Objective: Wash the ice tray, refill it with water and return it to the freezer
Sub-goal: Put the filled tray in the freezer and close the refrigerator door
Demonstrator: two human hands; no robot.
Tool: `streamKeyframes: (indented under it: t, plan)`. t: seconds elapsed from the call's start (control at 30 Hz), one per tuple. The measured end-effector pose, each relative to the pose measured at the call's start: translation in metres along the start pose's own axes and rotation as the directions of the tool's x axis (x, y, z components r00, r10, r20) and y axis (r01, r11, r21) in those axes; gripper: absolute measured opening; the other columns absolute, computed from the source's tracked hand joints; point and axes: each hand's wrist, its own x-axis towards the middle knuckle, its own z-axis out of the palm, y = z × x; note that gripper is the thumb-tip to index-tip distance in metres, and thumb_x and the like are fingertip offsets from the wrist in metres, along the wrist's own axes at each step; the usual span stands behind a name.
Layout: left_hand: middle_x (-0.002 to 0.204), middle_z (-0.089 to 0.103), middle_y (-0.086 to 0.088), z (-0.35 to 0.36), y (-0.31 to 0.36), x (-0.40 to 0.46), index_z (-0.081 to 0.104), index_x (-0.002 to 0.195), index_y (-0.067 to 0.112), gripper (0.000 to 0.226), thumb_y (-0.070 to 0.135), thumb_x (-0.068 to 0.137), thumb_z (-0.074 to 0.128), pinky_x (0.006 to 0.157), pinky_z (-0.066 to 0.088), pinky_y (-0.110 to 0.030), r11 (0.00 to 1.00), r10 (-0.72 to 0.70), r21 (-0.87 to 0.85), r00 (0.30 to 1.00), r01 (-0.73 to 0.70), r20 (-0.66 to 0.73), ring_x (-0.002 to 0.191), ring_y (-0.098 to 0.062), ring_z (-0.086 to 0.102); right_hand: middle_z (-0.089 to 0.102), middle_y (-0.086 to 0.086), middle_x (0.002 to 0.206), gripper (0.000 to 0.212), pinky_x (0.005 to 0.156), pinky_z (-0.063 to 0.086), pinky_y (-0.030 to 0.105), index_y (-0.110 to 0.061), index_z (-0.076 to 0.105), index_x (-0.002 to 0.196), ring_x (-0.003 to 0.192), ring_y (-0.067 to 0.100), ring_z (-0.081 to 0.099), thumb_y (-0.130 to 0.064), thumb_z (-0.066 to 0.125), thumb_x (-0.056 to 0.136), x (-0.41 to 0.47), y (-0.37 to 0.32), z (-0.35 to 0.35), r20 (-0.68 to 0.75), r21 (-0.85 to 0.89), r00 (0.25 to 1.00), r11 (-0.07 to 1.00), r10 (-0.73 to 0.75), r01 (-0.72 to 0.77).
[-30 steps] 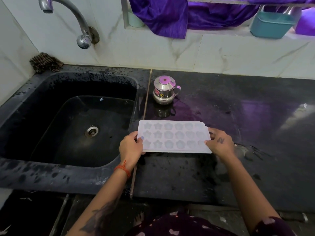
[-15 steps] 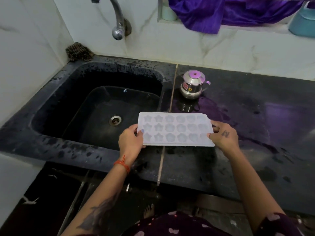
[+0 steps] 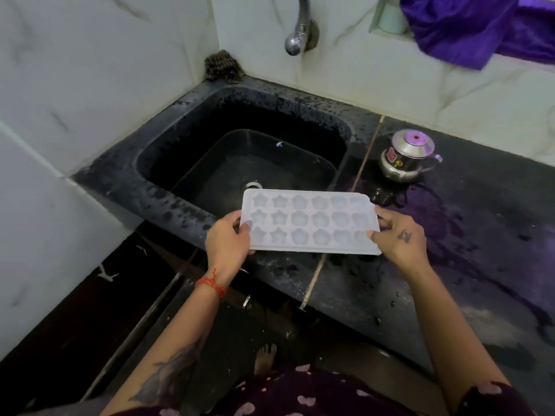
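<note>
A white ice tray [image 3: 309, 223] with star and flower shaped cells is held level above the sink's front edge. My left hand [image 3: 229, 240] grips its left end, thumb on top. My right hand [image 3: 398, 240] grips its right end, thumb on the top face and fingers under it. The black sink [image 3: 240, 157] lies behind and left of the tray. The tap [image 3: 295, 34] sticks out from the wall above the basin's back edge. I cannot tell whether the cells hold water.
A small steel pot with a purple lid [image 3: 405, 156] stands on the wet black counter [image 3: 465, 250] right of the sink. A scrubber [image 3: 222, 66] sits in the sink's back left corner. Purple cloth [image 3: 468, 25] hangs at the top right. White tiled walls close in behind and to the left.
The tray has come off the counter and moved left and toward me, held in both hands. My view has swung left, so the sink now sits mid-frame.
</note>
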Motion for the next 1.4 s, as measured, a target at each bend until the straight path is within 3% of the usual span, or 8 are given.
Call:
streamKeyframes:
  t: [0.3,0.37,0.6,0.73,1.03,1.27,1.4]
  plan:
    - [0.101,0.063,0.003,-0.013,-0.02,-0.058,0.062,0.121,0.016,0.028,0.014,0.094,0.054,0.073,0.059,-0.039,0.986,-0.151,-0.095,0.969,0.135,-0.197,0.082,-0.018,0.065,0.067,0.02,0.107,0.053,0.092,0.049,0.045,-0.025,0.057,0.13,0.1,0.034,0.063,-0.005,0.064,0.08,-0.002,-0.005,0.005,0.145,-0.011,0.968,0.978,-0.203,0.207]
    - [0.102,0.064,0.002,-0.016,-0.025,-0.073,0.062,0.122,0.015,0.029,0.014,0.094,0.054,0.07,0.06,-0.038,0.979,-0.187,-0.13,0.952,0.159,-0.241,0.077,-0.018,0.066,0.067,0.02,0.107,0.055,0.092,0.049,0.046,-0.025,0.056,0.13,0.099,0.032,0.064,-0.005,0.064,0.079,-0.005,-0.006,0.008,0.181,-0.003,0.954,0.97,-0.239,0.244]
    - [0.113,0.064,-0.001,-0.032,-0.048,-0.131,0.058,0.127,0.016,0.032,0.017,0.095,0.053,0.062,0.059,-0.03,0.956,-0.286,-0.183,0.876,0.231,-0.389,0.076,-0.014,0.066,0.072,0.001,0.106,0.056,0.097,0.047,0.045,-0.024,0.055,0.131,0.104,0.025,0.064,-0.007,0.067,0.079,-0.022,-0.012,0.025,0.3,0.015,0.884,0.928,-0.358,0.371]
    - [0.109,0.063,0.0,-0.041,-0.061,-0.166,0.057,0.127,0.016,0.033,0.017,0.095,0.053,0.067,0.061,-0.038,0.931,-0.353,-0.253,0.817,0.262,-0.456,0.076,-0.013,0.066,0.073,0.001,0.102,0.056,0.097,0.047,0.045,-0.024,0.055,0.131,0.104,0.024,0.064,-0.007,0.066,0.08,-0.038,-0.021,0.036,0.386,0.024,0.808,0.88,-0.446,0.474]
    - [0.107,0.067,-0.002,-0.061,-0.091,-0.239,0.062,0.123,0.015,0.03,0.016,0.094,0.055,0.063,0.06,-0.035,0.876,-0.48,-0.364,0.63,0.316,-0.61,0.083,-0.02,0.068,0.071,0.001,0.111,0.053,0.098,0.047,0.04,-0.023,0.057,0.13,0.105,0.021,0.064,-0.007,0.067,0.081,-0.084,-0.043,0.069,0.537,0.078,0.632,0.779,-0.559,0.622]
    - [0.097,0.067,-0.001,-0.076,-0.111,-0.304,0.065,0.118,0.015,0.026,0.015,0.093,0.055,0.066,0.06,-0.038,0.836,-0.549,-0.448,0.497,0.318,-0.672,0.083,-0.022,0.067,0.07,0.0,0.109,0.056,0.094,0.051,0.045,-0.024,0.055,0.132,0.101,0.021,0.065,-0.006,0.068,0.08,-0.133,-0.05,0.101,0.631,0.168,0.488,0.72,-0.603,0.674]
    - [0.082,0.065,0.007,-0.086,-0.122,-0.347,0.066,0.114,0.014,0.023,0.013,0.093,0.055,0.067,0.06,-0.039,0.815,-0.58,-0.481,0.425,0.324,-0.695,0.074,-0.018,0.066,0.068,-0.007,0.091,0.055,0.092,0.052,0.042,-0.023,0.057,0.13,0.096,0.02,0.065,-0.005,0.068,0.08,-0.17,-0.047,0.111,0.667,0.215,0.413,0.69,-0.621,0.691]
